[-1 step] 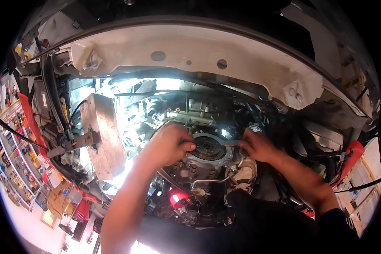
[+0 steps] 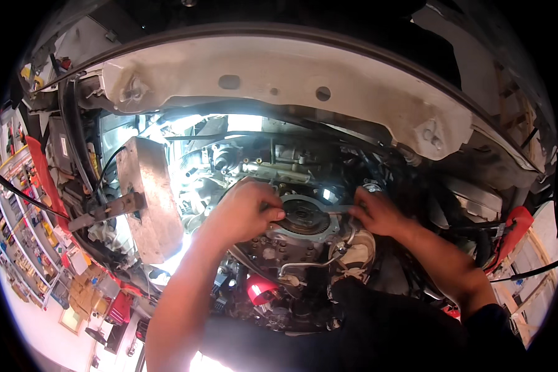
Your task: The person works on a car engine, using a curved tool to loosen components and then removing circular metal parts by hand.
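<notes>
Over an open engine bay, my left hand (image 2: 247,212) is closed, thumb and bent fingers pressed together at the left edge of a pale grey, flat metal ring (image 2: 318,238). Whatever it pinches is hidden by the fingers. Across the ring, my right hand (image 2: 379,214) is closed too, its thumb and fingertips at the end of a thin, flat grey piece (image 2: 341,209) by the ring's right edge. I cannot tell whether this piece belongs to the ring. Inside the ring sits a dark round part with a toothed edge (image 2: 305,217).
A bent metal pipe (image 2: 307,265) and a red round part (image 2: 261,289) are on the near side. To the left stands a brown rectangular block (image 2: 149,199) on a metal bar (image 2: 105,211). A pale crossmember (image 2: 279,68) spans the far side. Shelves (image 2: 22,248) line the left.
</notes>
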{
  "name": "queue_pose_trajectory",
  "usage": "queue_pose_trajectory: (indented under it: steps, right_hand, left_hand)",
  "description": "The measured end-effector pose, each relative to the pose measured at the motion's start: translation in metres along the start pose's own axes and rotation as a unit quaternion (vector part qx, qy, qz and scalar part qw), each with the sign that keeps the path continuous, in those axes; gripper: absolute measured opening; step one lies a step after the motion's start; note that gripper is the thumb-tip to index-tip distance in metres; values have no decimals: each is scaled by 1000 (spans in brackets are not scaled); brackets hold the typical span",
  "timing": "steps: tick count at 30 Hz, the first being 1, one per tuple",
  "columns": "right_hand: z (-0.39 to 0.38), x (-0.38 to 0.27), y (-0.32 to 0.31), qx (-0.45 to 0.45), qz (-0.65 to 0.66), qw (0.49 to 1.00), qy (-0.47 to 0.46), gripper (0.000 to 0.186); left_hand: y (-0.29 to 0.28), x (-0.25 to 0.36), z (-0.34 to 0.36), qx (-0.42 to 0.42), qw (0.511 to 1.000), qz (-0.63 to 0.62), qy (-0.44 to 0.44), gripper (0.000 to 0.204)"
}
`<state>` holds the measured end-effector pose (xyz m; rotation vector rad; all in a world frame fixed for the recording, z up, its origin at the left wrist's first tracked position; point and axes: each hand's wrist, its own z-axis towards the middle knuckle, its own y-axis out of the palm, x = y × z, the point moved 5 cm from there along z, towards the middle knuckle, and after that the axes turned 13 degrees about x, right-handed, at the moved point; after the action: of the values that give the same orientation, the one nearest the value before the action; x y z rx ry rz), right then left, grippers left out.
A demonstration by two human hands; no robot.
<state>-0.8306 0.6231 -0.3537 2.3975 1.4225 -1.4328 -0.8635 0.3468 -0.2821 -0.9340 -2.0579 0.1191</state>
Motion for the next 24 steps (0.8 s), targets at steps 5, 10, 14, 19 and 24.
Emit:
queue_pose_trajectory:
  steps: [5, 10, 14, 19, 24]
  right_hand:
    - [9, -1, 11, 105, -9, 994, -35, 29]
    - [11, 4, 10, 193, -16, 977, -92, 30]
    - [10, 6, 10, 201, -7, 974, -105, 29]
    - [11, 4, 12, 206, 4, 970, -128, 28]
    - [10, 11, 12, 203, -7, 971, -126, 28]
  left_hand:
    - [-4, -2, -6, 3, 1000, 5, -9, 15]
    - [-1, -2, -3, 8, 1000, 1, -2, 14]
    - [0, -2, -3, -2, 1000, -6, -21, 13]
    - [-5, 0, -6, 15, 1000, 20, 17, 13]
    - [0, -2, -3, -6, 1000, -3, -24, 13]
